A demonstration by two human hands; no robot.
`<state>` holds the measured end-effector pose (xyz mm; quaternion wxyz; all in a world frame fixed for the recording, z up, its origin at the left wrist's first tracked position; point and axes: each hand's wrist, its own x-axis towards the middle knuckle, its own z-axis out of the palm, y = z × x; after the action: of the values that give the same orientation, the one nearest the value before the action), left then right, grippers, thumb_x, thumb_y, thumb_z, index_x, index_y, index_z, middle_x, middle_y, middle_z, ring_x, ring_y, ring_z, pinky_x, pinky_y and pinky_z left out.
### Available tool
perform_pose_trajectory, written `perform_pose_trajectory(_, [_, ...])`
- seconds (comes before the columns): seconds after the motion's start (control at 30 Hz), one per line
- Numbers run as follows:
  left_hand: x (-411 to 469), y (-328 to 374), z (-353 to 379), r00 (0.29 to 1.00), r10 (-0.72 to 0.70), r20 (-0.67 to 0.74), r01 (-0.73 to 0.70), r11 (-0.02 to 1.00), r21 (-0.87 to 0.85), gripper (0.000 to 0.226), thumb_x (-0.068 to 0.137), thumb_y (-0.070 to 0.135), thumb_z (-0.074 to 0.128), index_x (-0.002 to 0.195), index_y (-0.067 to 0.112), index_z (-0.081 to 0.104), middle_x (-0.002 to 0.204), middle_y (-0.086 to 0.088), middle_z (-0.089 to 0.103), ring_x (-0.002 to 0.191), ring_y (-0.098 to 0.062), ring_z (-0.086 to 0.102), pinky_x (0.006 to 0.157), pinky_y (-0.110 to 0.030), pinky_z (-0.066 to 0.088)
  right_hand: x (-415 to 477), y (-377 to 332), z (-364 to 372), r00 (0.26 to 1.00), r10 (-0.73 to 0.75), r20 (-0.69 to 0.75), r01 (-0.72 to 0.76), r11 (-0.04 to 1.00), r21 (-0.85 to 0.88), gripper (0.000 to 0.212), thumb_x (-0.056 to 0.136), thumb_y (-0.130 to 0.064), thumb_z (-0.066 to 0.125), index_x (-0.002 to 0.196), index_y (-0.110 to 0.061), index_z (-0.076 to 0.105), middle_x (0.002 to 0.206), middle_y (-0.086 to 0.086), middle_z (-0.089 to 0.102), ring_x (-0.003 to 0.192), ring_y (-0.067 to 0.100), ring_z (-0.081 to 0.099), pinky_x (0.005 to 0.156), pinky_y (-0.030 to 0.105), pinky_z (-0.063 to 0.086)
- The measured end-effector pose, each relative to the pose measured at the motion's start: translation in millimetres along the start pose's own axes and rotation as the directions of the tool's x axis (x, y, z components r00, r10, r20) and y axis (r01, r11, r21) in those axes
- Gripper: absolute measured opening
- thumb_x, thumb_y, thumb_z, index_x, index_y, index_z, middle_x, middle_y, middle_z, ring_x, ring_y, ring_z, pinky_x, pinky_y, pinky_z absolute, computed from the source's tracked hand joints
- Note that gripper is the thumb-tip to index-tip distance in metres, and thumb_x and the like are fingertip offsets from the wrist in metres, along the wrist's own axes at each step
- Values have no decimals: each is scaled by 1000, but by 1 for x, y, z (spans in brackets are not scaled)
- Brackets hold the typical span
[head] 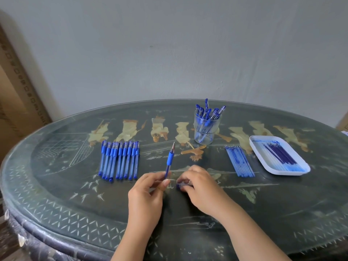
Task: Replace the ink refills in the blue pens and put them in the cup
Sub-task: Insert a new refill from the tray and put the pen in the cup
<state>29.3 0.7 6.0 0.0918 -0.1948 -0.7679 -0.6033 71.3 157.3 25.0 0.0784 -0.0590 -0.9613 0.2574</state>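
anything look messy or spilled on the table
Yes: the white tray on the right has blue ink smeared along its far rim and near end, around the refills lying in it. Everything else looks orderly.

A single wide-angle head-worn view looks forward and down from the near edge of the dark oval glass-topped surface (56,185), close above both hands, facing the plain grey wall (169,44) behind the far edge.
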Motion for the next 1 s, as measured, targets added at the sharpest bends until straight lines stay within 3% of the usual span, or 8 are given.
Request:
perform_pose_trajectory(0.07, [0,0,1,1000,-9,11,9,1000,-16,22,83,3,73,94,21,76,88,15,70,79,-6,67,76,-17,53,1,1,-6,988,114,-101,-96,981,171,10,93,-21,63,98,-28,60,102,-11,52,90,1,54,80,13,44])
perform_pose_trajectory(0.13, [0,0,1,1000,2,29,-1,1000,-29,25,83,0,72,92,23,76,90,17,69,77,-8,67,75,-17,53,2,-2,-18,943,274,-191,-154,865,477,13,90,-16,67,93,-23,57,96,-5,62,79,2,60,72,13,45])
perform_pose_trajectory(0.23, [0,-1,2,998,36,57,-36,999,-4,26,82,-1,73,92,22,77,91,17,69,79,-7,67,74,-14,51,0,-16,-42,905,370,-207,37,418,908,15,88,-3,67,98,-8,56,91,13,70,79,18,71,75,27,55])
perform_pose_trajectory(0.33, [0,-3,2,996,56,72,-58,998,30,25,81,-2,74,92,20,77,92,17,69,82,-5,67,75,-12,50,-6,-28,-60,896,342,-283,230,189,955,28,80,-7,70,102,-1,54,86,14,70,87,31,72,80,36,59])
perform_pose_trajectory(0.4, [0,-3,3,994,74,74,-78,996,44,26,79,-3,75,91,20,77,92,18,68,81,-3,67,75,-9,48,-9,-35,-65,894,333,-300,243,204,948,32,79,-8,71,104,1,54,88,15,70,89,33,72,81,36,59])
perform_pose_trajectory(0.53, [0,-2,3,992,93,84,-98,994,57,27,76,-5,77,89,19,78,88,16,69,79,-2,66,72,-5,45,-10,-39,-62,896,336,-291,164,358,919,20,84,-4,71,98,-5,57,87,10,73,83,26,72,78,31,58])
perform_pose_trajectory(0.77, [0,-1,3,988,132,83,-138,988,75,26,75,-6,78,87,16,78,85,12,70,80,-2,66,72,-6,45,-8,-35,-51,936,258,-239,35,607,794,20,82,-10,75,90,-21,60,86,3,72,85,22,71,84,46,58])
perform_pose_trajectory(1.0, [0,-1,2,988,129,87,-137,986,91,25,73,-6,79,85,15,78,83,12,70,77,-3,65,70,-5,44,-8,-35,-46,931,241,-275,32,697,717,21,81,-14,76,91,-21,59,83,-2,71,79,8,69,71,21,52])
